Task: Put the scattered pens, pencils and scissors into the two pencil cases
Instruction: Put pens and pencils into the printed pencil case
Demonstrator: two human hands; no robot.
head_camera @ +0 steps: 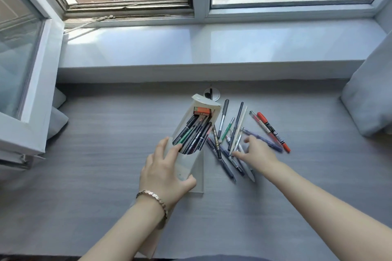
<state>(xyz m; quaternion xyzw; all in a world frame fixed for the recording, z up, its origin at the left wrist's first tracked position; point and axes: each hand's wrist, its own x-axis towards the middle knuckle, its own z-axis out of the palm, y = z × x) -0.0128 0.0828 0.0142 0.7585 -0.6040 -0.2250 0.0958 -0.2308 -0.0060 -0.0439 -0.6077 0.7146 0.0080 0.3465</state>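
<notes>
My left hand (165, 174) grips the lower end of a pale grey pencil case (182, 122), held tilted and open above the desk. Several dark pens (195, 133) and an orange box (202, 110) lie inside it. A flat grey piece (200, 178) lies on the desk under the case. To the right, several loose pens (232, 131) lie in a pile, with a grey pen (223, 116), a purple pen (263, 140) and a red marker (273, 131) among them. My right hand (257, 154), blurred, rests on the pile with its fingers stretched over the pens. No scissors show.
The grey desk (95, 144) runs up to a white window sill (212, 46). A round cable hole (211, 93) sits just behind the case. An open window sash (21, 70) juts in at the left, and a curtain (369, 95) hangs at the right.
</notes>
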